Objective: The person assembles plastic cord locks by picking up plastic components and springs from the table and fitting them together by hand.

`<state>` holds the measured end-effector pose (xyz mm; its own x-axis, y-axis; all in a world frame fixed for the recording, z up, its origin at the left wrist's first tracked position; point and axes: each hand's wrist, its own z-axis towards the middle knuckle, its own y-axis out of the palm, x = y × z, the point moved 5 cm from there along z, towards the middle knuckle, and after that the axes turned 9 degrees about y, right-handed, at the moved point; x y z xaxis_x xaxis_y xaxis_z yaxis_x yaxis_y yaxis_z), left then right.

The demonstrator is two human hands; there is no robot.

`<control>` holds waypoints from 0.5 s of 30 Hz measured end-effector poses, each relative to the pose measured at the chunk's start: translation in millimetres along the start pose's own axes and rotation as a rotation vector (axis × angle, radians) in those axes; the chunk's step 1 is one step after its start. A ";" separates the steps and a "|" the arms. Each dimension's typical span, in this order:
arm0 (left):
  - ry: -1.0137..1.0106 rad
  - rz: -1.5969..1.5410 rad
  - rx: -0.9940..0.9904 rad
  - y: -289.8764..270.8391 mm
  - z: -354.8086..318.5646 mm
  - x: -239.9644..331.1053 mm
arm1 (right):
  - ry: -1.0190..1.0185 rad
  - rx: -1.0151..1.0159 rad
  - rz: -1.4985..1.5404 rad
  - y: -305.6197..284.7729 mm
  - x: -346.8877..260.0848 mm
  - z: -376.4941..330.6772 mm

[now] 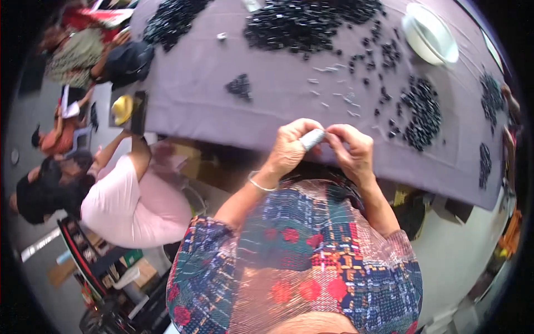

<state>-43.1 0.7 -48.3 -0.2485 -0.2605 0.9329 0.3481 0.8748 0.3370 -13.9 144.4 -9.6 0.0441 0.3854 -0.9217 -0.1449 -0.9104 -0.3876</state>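
Both of my hands meet just over the table's near edge, fingertips almost touching. My left hand (292, 149) is closed in a pinch, with a pale grey cover or wrap (312, 139) at its thumb. My right hand (354, 151) pinches close beside it, thumb against fingers. Whatever lies between the fingertips is too small to make out. Beyond the hands, thin silvery pieces (347, 97) lie scattered on the cloth. A small cluster of black pieces (240, 87) sits to the left, and a larger pile of shiny black pieces (421, 114) to the right.
A grey-purple cloth covers the table (194, 106). Big heaps of black pieces (289, 28) spread along the far side. A white basin (428, 34) stands at the far right. At the left, a person in pink (133, 206) sits near a yellow object (122, 109); other people work around.
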 end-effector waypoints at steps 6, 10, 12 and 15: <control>-0.092 -0.181 -0.091 10.4 5.1 -3.4 | -0.021 -0.007 -0.015 -9.7 3.1 -4.4; -0.130 -0.318 -0.097 11.3 4.9 -10.0 | -0.085 0.170 -0.055 -29.9 0.1 -9.7; -0.137 -0.384 -0.161 10.4 6.4 -12.1 | -0.085 0.315 -0.223 -55.1 13.3 -8.9; -0.134 -0.403 -0.118 10.5 6.4 -10.1 | -0.019 0.505 -0.298 -96.6 31.9 -13.5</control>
<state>-42.7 15.1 -55.0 -0.4979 -0.5090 0.7022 0.2984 0.6597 0.6897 14.9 242.6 -1.7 0.1385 0.6204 -0.7719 -0.5818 -0.5798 -0.5704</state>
